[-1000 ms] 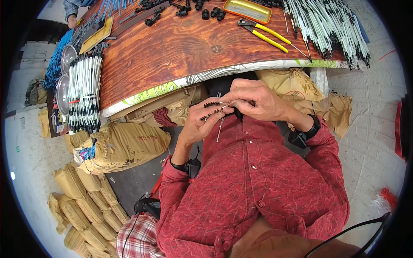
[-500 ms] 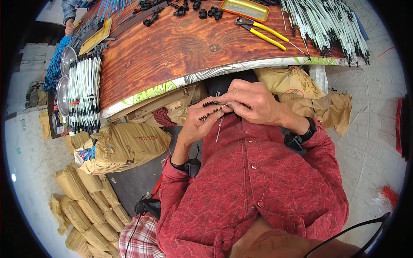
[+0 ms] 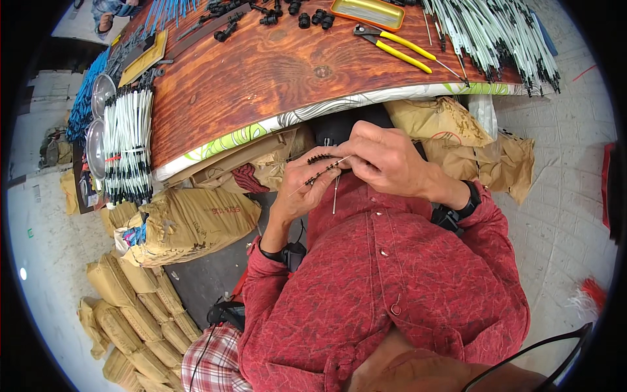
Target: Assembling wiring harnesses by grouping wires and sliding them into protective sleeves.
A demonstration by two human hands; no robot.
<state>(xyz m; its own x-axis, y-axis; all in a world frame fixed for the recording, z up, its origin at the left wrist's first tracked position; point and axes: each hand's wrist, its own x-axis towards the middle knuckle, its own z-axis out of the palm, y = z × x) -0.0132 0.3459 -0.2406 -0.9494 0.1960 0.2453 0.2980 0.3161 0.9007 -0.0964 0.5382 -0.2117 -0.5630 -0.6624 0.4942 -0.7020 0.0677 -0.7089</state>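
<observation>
My left hand [image 3: 302, 184] is closed, pinching a thin pale wire strung with small black pieces [image 3: 321, 174]. A second row of small black pieces [image 3: 320, 157] lies across the back of its fingers. My right hand [image 3: 386, 160] is closed in a pinch close beside it, at the wire's right end; what its fingertips hold is partly hidden. Between the two hands a thin grey rod [image 3: 336, 196] hangs down in front of my red shirt. Both hands are held just off the table's near edge.
On the wooden table [image 3: 261, 78] lie yellow-handled pliers [image 3: 405, 55], a yellow tray of thin pins [image 3: 369, 13], black fittings [image 3: 315, 19] and a bundle of white strips [image 3: 483, 42]. Another bundle [image 3: 128, 144] stands left. Brown sacks [image 3: 189, 225] sit below. A co-worker's hand [image 3: 104, 25] shows far left.
The hanging grey rod has swung from a slant to nearly upright. My hands stay almost in place, the right one shifting slightly. At far left, the co-worker's hand has moved up.
</observation>
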